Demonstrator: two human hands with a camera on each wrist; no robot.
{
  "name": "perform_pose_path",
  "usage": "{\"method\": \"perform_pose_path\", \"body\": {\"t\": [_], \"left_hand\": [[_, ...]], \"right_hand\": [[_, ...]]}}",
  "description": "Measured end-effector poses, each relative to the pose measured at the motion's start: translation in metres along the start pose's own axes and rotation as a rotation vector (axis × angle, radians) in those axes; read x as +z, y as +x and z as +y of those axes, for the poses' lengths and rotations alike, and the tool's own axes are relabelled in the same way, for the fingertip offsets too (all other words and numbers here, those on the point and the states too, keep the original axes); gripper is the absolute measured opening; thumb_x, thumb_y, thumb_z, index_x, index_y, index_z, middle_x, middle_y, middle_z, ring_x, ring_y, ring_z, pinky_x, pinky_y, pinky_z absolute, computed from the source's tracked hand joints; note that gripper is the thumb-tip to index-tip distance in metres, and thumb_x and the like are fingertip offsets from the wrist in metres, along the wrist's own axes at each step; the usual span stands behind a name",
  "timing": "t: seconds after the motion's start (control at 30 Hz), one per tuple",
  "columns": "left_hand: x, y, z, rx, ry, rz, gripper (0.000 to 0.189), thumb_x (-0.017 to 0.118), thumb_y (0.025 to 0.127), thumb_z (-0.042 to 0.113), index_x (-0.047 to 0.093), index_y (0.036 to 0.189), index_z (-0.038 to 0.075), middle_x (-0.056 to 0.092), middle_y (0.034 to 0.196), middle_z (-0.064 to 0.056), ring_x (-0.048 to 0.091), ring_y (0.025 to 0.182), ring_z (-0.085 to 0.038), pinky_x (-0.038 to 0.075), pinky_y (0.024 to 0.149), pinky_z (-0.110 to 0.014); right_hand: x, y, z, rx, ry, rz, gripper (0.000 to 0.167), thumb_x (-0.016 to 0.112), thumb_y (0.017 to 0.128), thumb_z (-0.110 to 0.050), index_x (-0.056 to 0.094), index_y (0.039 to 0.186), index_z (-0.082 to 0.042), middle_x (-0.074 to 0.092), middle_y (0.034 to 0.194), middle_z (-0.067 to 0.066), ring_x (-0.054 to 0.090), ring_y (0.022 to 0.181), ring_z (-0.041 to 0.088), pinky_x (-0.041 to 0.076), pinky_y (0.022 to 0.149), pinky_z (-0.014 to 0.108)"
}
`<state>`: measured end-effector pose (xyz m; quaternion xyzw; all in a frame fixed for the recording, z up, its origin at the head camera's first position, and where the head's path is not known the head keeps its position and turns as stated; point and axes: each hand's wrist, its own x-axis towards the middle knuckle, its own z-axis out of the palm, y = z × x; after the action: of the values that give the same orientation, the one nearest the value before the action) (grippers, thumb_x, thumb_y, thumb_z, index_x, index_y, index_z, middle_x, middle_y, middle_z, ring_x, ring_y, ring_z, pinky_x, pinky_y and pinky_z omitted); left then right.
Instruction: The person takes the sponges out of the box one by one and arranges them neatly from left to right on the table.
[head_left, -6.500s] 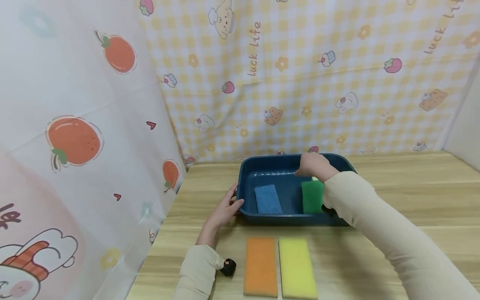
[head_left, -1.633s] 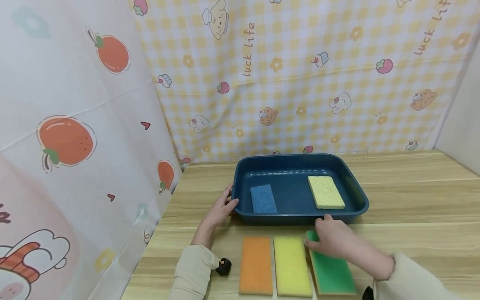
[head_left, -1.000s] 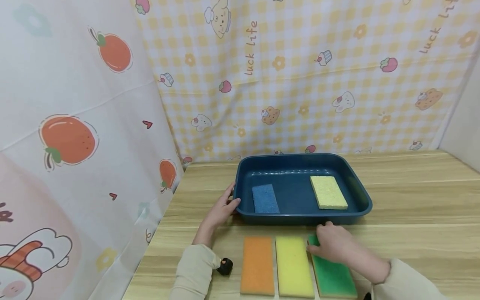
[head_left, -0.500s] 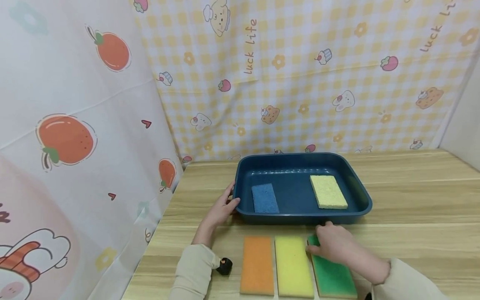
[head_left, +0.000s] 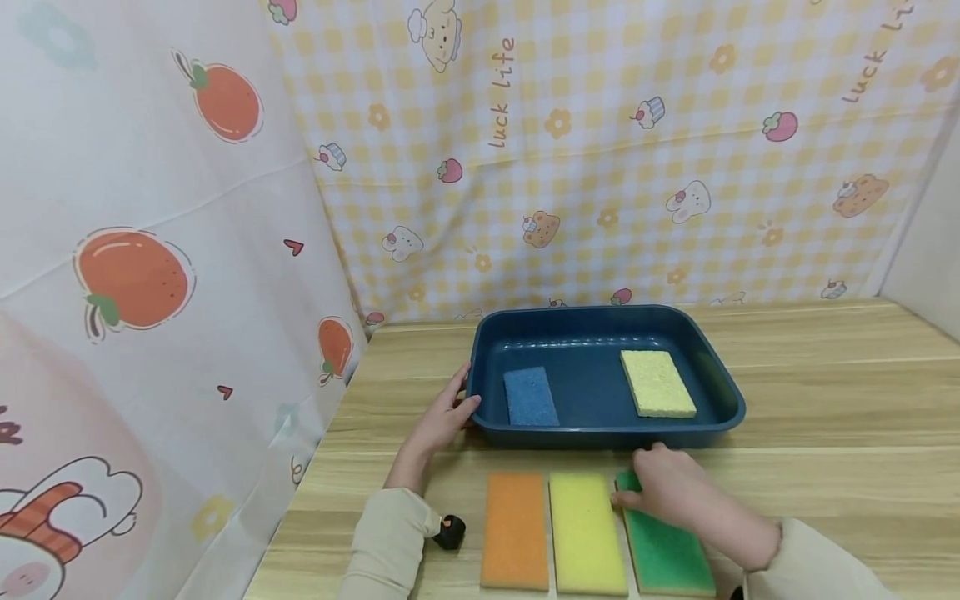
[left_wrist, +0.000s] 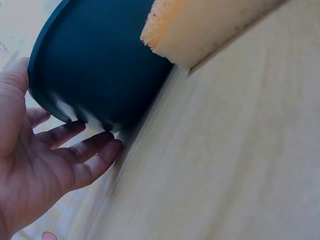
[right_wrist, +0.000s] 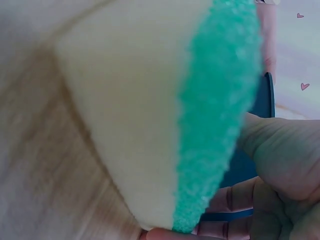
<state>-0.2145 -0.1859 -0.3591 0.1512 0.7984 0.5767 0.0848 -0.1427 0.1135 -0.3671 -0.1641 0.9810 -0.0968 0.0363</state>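
My left hand [head_left: 444, 421] rests at the near left corner of a dark blue rectangular pan [head_left: 592, 440]; its thumb touches the rim, and the fingers [left_wrist: 92, 150] lie along the outer wall. With my right hand [head_left: 672, 486] I grip the far end of a green scouring sponge [head_left: 667, 557], thumb at its left edge. The right wrist view shows the sponge's pale side [right_wrist: 125, 95] close up and fingers round its far end. Inside the pan lie a blue sponge [head_left: 530, 397] on the left and a pale yellow sponge [head_left: 657, 383] on the right.
An orange sponge [head_left: 514, 531] and a yellow sponge [head_left: 588, 533] lie side by side on the wooden table [head_left: 832, 400], left of the green one. A patterned curtain [head_left: 585, 167] hangs behind the pan, and another cloth [head_left: 187, 192] stands along the left.
The green sponge, earlier inside the pan, now lies before it, beside the yellow one. Over the last second both hands have stayed nearly still.
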Motion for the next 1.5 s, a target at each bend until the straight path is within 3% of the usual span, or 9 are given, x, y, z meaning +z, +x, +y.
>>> {"method": "perform_pose_path", "body": {"t": [0.3, 0.53, 0.77, 0.93, 1.13, 1.3, 1.4, 1.5], "left_hand": [[0.0, 0.002, -0.005, 0.009, -0.003, 0.012, 0.057, 0.04, 0.094, 0.006, 0.012, 0.144, 0.002, 0.028, 0.136, -0.029, 0.046, 0.11, -0.042, 0.045, 0.085, -0.049], [-0.001, 0.015, -0.032, 0.002, -0.002, 0.04, 0.057, 0.042, 0.095, 0.012, 0.015, 0.145, 0.013, 0.03, 0.138, -0.023, 0.047, 0.111, -0.036, 0.046, 0.085, -0.045], [-0.001, 0.016, -0.036, 0.013, 0.0, 0.048, 0.057, 0.043, 0.095, 0.014, 0.015, 0.145, 0.014, 0.031, 0.138, -0.022, 0.047, 0.111, -0.037, 0.046, 0.084, -0.046], [-0.002, 0.015, -0.033, 0.005, -0.009, 0.031, 0.057, 0.042, 0.095, 0.013, 0.014, 0.145, 0.013, 0.029, 0.139, -0.023, 0.047, 0.112, -0.037, 0.045, 0.085, -0.046], [-0.002, 0.007, -0.013, 0.007, -0.031, 0.005, 0.058, 0.041, 0.095, 0.008, 0.011, 0.145, 0.005, 0.025, 0.138, -0.029, 0.043, 0.114, -0.043, 0.043, 0.087, -0.05], [-0.001, 0.002, -0.003, 0.003, 0.004, -0.003, 0.058, 0.039, 0.095, 0.007, 0.009, 0.144, 0.002, 0.024, 0.139, -0.03, 0.042, 0.115, -0.045, 0.043, 0.087, -0.05], [-0.002, 0.007, -0.014, 0.01, 0.01, 0.005, 0.058, 0.04, 0.095, 0.009, 0.01, 0.145, 0.007, 0.025, 0.139, -0.028, 0.043, 0.115, -0.043, 0.044, 0.086, -0.049], [-0.002, 0.012, -0.029, 0.017, 0.021, 0.018, 0.058, 0.041, 0.095, 0.012, 0.012, 0.146, 0.011, 0.027, 0.139, -0.025, 0.044, 0.114, -0.041, 0.046, 0.084, -0.047]], "right_hand": [[0.0, -0.001, 0.0, -0.013, -0.028, 0.011, 0.045, 0.071, 0.069, -0.047, 0.052, 0.068, -0.006, 0.044, 0.06, 0.006, 0.039, 0.051, 0.016, 0.034, 0.044, 0.031], [-0.005, -0.001, 0.003, -0.031, -0.087, 0.011, 0.054, 0.066, 0.068, -0.057, 0.056, 0.073, -0.005, 0.05, 0.063, 0.008, 0.047, 0.052, 0.019, 0.041, 0.044, 0.034], [-0.025, -0.005, 0.006, -0.059, -0.095, 0.054, 0.047, 0.066, 0.071, -0.052, 0.045, 0.058, -0.012, 0.036, 0.049, -0.002, 0.039, 0.044, 0.013, 0.032, 0.038, 0.028], [-0.049, 0.0, 0.008, -0.064, -0.038, -0.039, 0.046, 0.067, 0.075, -0.045, 0.042, 0.052, -0.013, 0.029, 0.048, -0.006, 0.033, 0.043, 0.01, 0.03, 0.041, 0.025], [-0.091, 0.032, 0.018, -0.087, 0.033, -0.126, 0.045, 0.064, 0.08, -0.04, 0.042, 0.052, -0.013, 0.029, 0.047, -0.006, 0.031, 0.043, 0.009, 0.03, 0.044, 0.023], [-0.114, 0.076, 0.039, 0.008, 0.127, -0.206, 0.049, 0.059, 0.084, -0.041, 0.032, 0.049, -0.018, 0.022, 0.045, -0.007, 0.035, 0.037, 0.008, 0.035, 0.041, 0.023], [-0.115, 0.103, 0.054, 0.102, 0.214, -0.252, 0.049, 0.057, 0.086, -0.041, 0.03, 0.052, -0.018, 0.018, 0.049, -0.006, 0.034, 0.037, 0.009, 0.04, 0.041, 0.025], [-0.111, 0.123, 0.063, 0.167, 0.231, -0.255, 0.042, 0.055, 0.086, -0.039, 0.052, 0.063, -0.004, 0.043, 0.056, 0.006, 0.048, 0.047, 0.017, 0.048, 0.049, 0.033]]}}
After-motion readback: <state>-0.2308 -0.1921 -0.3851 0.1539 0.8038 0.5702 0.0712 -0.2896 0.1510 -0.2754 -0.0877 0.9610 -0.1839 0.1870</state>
